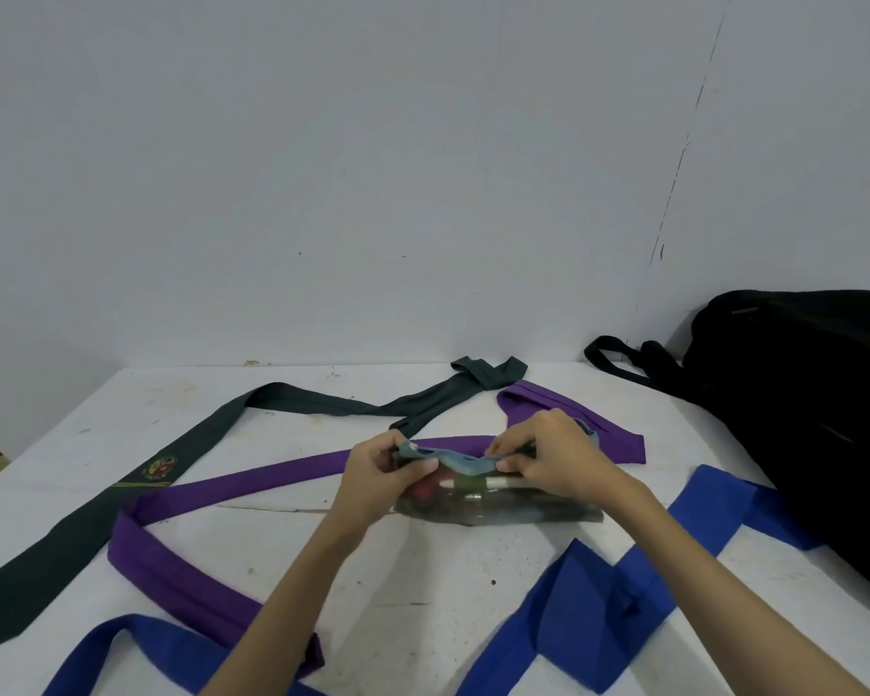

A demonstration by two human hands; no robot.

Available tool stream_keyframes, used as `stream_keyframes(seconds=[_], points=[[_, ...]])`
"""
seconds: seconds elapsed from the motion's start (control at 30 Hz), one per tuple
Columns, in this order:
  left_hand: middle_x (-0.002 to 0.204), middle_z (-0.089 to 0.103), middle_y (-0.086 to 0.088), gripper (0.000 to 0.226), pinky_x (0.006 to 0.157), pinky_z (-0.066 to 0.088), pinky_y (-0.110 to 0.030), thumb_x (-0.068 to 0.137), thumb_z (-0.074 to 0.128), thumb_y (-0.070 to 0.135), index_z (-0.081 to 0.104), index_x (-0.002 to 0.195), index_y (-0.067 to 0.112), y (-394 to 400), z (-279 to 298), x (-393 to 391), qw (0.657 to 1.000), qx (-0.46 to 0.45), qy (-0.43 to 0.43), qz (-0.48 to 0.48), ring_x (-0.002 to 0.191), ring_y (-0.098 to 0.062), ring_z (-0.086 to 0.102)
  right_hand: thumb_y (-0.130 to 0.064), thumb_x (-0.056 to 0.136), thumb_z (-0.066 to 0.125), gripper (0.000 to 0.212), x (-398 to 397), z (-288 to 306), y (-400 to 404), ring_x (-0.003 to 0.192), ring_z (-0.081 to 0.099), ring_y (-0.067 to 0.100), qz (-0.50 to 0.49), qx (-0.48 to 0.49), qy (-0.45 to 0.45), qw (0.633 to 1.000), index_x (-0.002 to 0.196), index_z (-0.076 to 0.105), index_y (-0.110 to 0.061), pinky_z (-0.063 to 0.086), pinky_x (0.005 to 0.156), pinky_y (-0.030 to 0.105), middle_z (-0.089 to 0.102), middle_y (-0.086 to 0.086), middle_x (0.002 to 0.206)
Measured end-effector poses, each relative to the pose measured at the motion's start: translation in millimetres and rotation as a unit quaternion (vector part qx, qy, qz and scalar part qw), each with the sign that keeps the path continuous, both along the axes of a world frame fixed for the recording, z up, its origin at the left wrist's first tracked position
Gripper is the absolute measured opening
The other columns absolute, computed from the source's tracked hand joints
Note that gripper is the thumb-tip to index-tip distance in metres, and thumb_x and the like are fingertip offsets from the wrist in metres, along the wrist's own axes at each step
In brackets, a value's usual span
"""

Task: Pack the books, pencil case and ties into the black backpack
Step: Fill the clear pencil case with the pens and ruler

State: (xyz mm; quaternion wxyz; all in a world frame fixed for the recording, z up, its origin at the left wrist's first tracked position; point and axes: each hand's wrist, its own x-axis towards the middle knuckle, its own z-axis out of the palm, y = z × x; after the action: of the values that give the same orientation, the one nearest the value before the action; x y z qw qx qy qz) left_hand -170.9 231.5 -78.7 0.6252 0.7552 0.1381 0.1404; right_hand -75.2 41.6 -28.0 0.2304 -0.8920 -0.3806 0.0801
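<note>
I hold the pencil case [493, 494] between both hands at the middle of the white table [423, 570]. It is a clear pouch with a blue-grey fabric strip along its top edge; a white marker and some red and dark items show through its side, though I cannot make out each one. My left hand [383, 469] pinches the left end of that top strip, thumb and fingers curled onto it. My right hand [548, 459] pinches the right end in the same way, fingers bent over the edge. The bottom of the case appears to rest on the table surface.

The black backpack [799, 419] lies at the right side of the table against the wall [372, 168], well apart from my hands. One of its straps loops out to the left toward the far table edge. I cannot tell whether its opening is unzipped.

Three ties lie spread on the table. The dark green tie [121, 499], bearing a crest, runs from the near left corner up to the far edge. The purple tie [252, 479] crosses behind the pencil case and folds back down toward me at the left. The blue tie [598, 595] lies nearest me, running under my right forearm toward the backpack, with another stretch at the lower left.
</note>
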Motion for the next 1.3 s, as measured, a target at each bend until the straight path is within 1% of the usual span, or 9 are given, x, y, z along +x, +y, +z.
stream_keyframes(seconds=[0.17,0.33,0.43,0.57,0.73,0.87,0.93,1.1,1.3], points=[[0.079,0.065,-0.013,0.023,0.066,0.054,-0.036,0.076,0.076,0.006,0.055,0.067,0.010,-19,-12,2,0.998,0.010,-0.030,0.050,0.078,-0.020,0.064,-0.026,0.078,0.070,0.020,0,8,-5,0.091,0.062,0.005,0.011,-0.014,0.027,0.999,0.098,0.074,-0.027,0.049,0.092,0.035,0.069,-0.014,0.094],[0.081,0.066,-0.022,0.018,0.067,0.056,-0.033,0.072,0.077,0.000,0.059,0.071,0.000,-15,-8,-3,0.999,0.003,-0.037,0.021,0.076,-0.024,0.064,-0.036,0.078,0.071,0.015,-29,13,33,0.083,0.059,0.009,0.035,0.122,0.041,0.991,0.078,0.072,-0.021,0.049,0.078,0.030,0.068,-0.013,0.081],[0.084,0.069,-0.016,0.011,0.068,0.057,-0.026,0.076,0.072,-0.004,0.062,0.078,0.001,-14,-6,-8,0.999,-0.007,-0.030,0.009,0.081,-0.023,0.067,-0.033,0.085,0.065,0.022,-41,8,53,0.073,0.051,0.010,0.040,0.114,0.000,0.993,0.072,0.063,-0.016,0.039,0.064,0.023,0.056,-0.011,0.070],[0.087,0.069,-0.002,0.007,0.073,0.055,-0.025,0.083,0.066,-0.001,0.064,0.087,0.005,-4,-3,-16,0.998,-0.041,-0.046,-0.025,0.085,-0.013,0.066,-0.024,0.087,0.062,0.013,-40,2,55,0.078,0.044,0.009,0.025,0.119,-0.072,0.990,0.079,0.063,-0.014,0.034,0.068,0.022,0.049,-0.011,0.075],[0.092,0.065,-0.011,0.006,0.074,0.055,-0.026,0.086,0.063,0.003,0.060,0.085,0.008,-3,-1,-19,0.997,-0.010,-0.063,-0.047,0.087,-0.019,0.065,-0.021,0.085,0.065,0.011,-38,4,49,0.086,0.051,0.011,0.074,0.121,-0.067,0.988,0.084,0.071,-0.012,0.039,0.076,0.022,0.058,-0.007,0.086],[0.098,0.063,-0.014,0.004,0.079,0.055,-0.031,0.089,0.060,0.007,0.058,0.089,0.009,-3,-3,-20,0.996,-0.007,-0.071,-0.058,0.096,-0.026,0.062,-0.022,0.084,0.062,0.014,-44,0,49,0.079,0.048,0.011,0.047,0.117,-0.131,0.983,0.081,0.068,-0.010,0.034,0.066,0.017,0.055,-0.004,0.080],[0.099,0.062,-0.009,0.004,0.082,0.055,-0.033,0.091,0.060,0.009,0.056,0.090,0.011,-5,-6,-19,0.997,-0.002,-0.064,-0.047,0.100,-0.027,0.061,-0.020,0.082,0.061,0.014,-47,-4,51,0.076,0.046,0.014,0.021,0.125,-0.147,0.981,0.073,0.059,-0.009,0.032,0.064,0.022,0.053,-0.001,0.075],[0.107,0.060,-0.011,0.004,0.076,0.057,-0.037,0.093,0.057,0.011,0.054,0.094,0.013,-3,-13,-23,0.997,-0.031,-0.067,-0.003,0.101,-0.033,0.062,-0.019,0.083,0.053,0.023,-43,-1,48,0.079,0.040,0.016,-0.025,0.008,-0.162,0.986,0.066,0.038,-0.019,0.028,0.077,0.031,0.040,-0.006,0.071],[0.109,0.059,-0.014,0.006,0.077,0.057,-0.038,0.093,0.055,0.008,0.053,0.091,0.014,6,-4,-27,0.998,-0.023,-0.053,0.006,0.105,-0.033,0.061,-0.032,0.083,0.057,0.015,-27,4,24,0.087,0.043,0.014,-0.053,-0.083,-0.161,0.982,0.076,0.055,-0.019,0.027,0.089,0.035,0.054,-0.006,0.080]])
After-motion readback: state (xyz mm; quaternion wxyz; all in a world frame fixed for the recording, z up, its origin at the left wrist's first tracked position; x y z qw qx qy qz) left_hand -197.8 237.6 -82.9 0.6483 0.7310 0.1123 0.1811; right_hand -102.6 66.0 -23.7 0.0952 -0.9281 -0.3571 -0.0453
